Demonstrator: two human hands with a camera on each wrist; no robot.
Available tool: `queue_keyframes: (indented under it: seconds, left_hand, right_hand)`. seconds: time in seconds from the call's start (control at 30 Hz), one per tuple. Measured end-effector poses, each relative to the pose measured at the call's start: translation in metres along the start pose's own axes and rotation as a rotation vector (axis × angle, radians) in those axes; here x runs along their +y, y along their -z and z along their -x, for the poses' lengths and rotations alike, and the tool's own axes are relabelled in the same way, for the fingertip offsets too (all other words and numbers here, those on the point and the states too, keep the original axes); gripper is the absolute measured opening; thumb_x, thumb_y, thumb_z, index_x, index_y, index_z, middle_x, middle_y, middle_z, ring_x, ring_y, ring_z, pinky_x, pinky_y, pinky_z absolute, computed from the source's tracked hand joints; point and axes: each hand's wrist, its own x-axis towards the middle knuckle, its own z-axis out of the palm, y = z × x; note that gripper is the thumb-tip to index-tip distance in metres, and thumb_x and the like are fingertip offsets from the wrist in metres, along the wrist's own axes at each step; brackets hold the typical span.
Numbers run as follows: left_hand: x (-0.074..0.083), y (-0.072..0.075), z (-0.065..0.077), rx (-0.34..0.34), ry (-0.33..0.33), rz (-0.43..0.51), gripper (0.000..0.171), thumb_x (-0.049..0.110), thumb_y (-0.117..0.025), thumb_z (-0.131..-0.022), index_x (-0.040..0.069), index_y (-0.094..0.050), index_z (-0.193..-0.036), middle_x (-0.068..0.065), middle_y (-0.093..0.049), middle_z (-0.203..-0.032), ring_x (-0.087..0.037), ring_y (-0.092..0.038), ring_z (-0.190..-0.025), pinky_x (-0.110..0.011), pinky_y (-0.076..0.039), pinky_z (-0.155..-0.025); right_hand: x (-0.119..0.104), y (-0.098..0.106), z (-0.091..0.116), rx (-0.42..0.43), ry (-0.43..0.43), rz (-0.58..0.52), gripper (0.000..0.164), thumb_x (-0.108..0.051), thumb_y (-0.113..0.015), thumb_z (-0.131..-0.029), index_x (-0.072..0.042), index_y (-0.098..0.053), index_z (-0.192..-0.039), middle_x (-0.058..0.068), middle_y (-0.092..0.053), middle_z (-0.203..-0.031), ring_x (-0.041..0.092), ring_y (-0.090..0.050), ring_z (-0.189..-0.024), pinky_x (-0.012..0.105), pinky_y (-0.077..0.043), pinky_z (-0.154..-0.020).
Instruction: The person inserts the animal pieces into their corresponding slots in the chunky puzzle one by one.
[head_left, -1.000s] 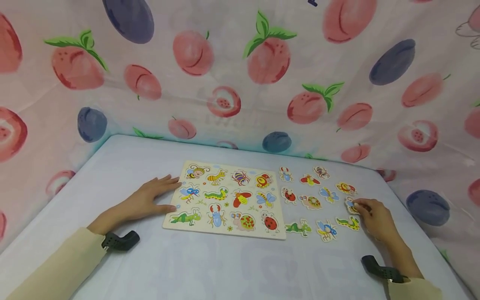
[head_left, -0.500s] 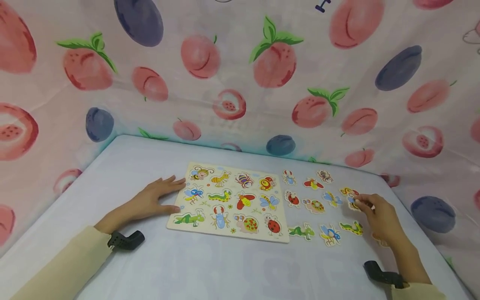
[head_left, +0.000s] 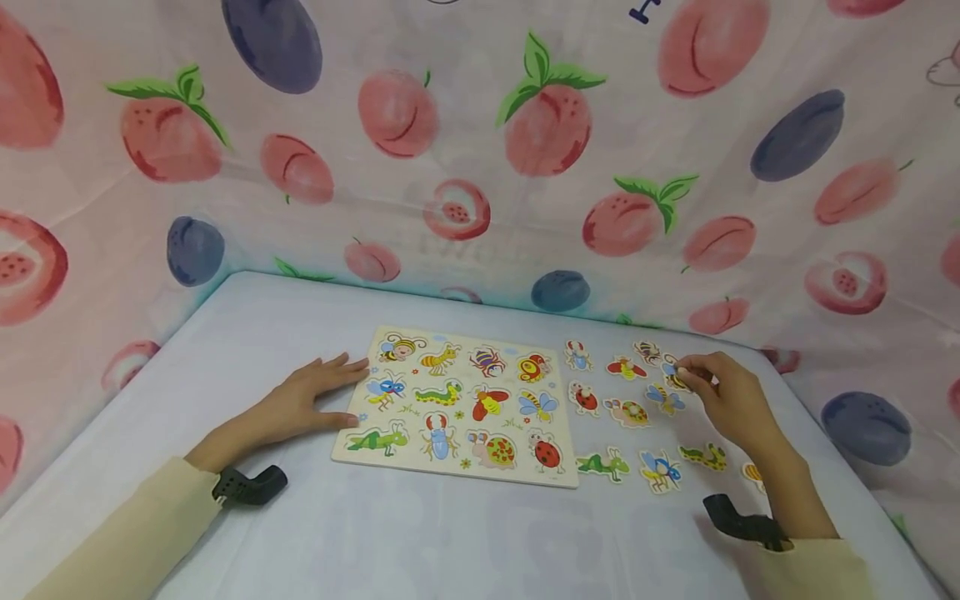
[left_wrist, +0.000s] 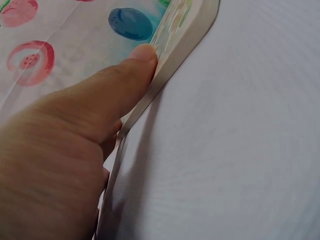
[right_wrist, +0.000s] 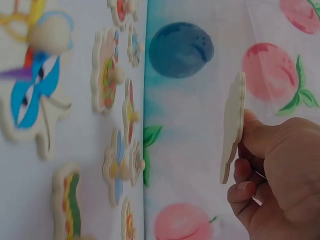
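Note:
My right hand [head_left: 731,404] pinches a bee puzzle piece [head_left: 672,373] between thumb and fingers. In the right wrist view the piece [right_wrist: 233,131] is held off the table with its plain wooden back showing. A wooden peg puzzle board [head_left: 408,461] printed with insects lies flat at the middle of the table. Along its left edge rests my left hand [head_left: 307,400], fingers spread and straight. The left thumb [left_wrist: 117,82] lies on the board's edge in the left wrist view. The other left fingers are mostly hidden there.
Several knobbed pieces lie right of the board, including a ladybug [head_left: 583,398], a snail [head_left: 628,412], a dragonfly [head_left: 664,399], a grasshopper [head_left: 604,464], a mosquito [head_left: 661,472] and a caterpillar [head_left: 703,456]. A yellow striped piece [head_left: 753,477] is partly behind the right wrist. Fruit-print cloth [head_left: 465,275] rises behind.
My right hand has lifted the bee piece and carried it up and left, over the other pieces. The head view shifted slightly. My left hand stays at the board's edge.

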Motion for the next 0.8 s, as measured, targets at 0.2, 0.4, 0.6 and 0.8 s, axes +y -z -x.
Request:
queue_keyframes:
  seconds: [0.2, 0.4, 0.6, 0.8]
  left_hand:
    - [0.000, 0.000, 0.000, -0.001, -0.010, -0.001, 0.076, 0.048, -0.071, -0.082, 0.008, -0.046, -0.142, -0.004, -0.040, -0.149, -0.035, -0.023, -0.141, -0.055, -0.011, -0.112]
    - [0.000, 0.000, 0.002, 0.004, -0.012, 0.001, 0.076, 0.049, -0.070, -0.082, 0.008, -0.046, -0.142, -0.004, -0.041, -0.148, -0.035, -0.023, -0.140, -0.055, -0.011, -0.113]
    - [-0.002, -0.002, 0.001, 0.008, -0.021, 0.000, 0.076, 0.049, -0.070, -0.083, 0.008, -0.046, -0.142, -0.003, -0.041, -0.148, -0.035, -0.024, -0.140, -0.054, -0.011, -0.113]
    - [-0.003, -0.002, 0.001, 0.001, 0.007, -0.012, 0.077, 0.050, -0.070, -0.082, 0.009, -0.046, -0.143, -0.002, -0.040, -0.148, -0.034, -0.023, -0.141, -0.054, -0.010, -0.113]
  right_hand:
    - [-0.016, -0.008, -0.011, 0.007, 0.057, -0.029, 0.016, -0.011, -0.062, -0.094, -0.002, -0.065, -0.107, 0.007, -0.059, -0.090, 0.021, -0.050, -0.080, 0.032, -0.047, -0.068]
    - [-0.035, -0.015, -0.025, 0.000, 0.108, -0.062, 0.015, -0.011, -0.064, -0.092, -0.002, -0.066, -0.105, 0.005, -0.059, -0.085, 0.019, -0.049, -0.076, 0.030, -0.045, -0.065]
    - [-0.046, -0.026, -0.037, -0.021, 0.176, -0.105, 0.011, -0.006, -0.065, -0.091, -0.001, -0.066, -0.100, 0.004, -0.056, -0.080, 0.018, -0.048, -0.069, 0.028, -0.042, -0.055]
    - [-0.057, -0.034, -0.048, -0.058, 0.182, -0.123, 0.011, -0.010, -0.063, -0.093, -0.003, -0.067, -0.100, 0.004, -0.056, -0.082, 0.018, -0.047, -0.070, 0.030, -0.041, -0.057]
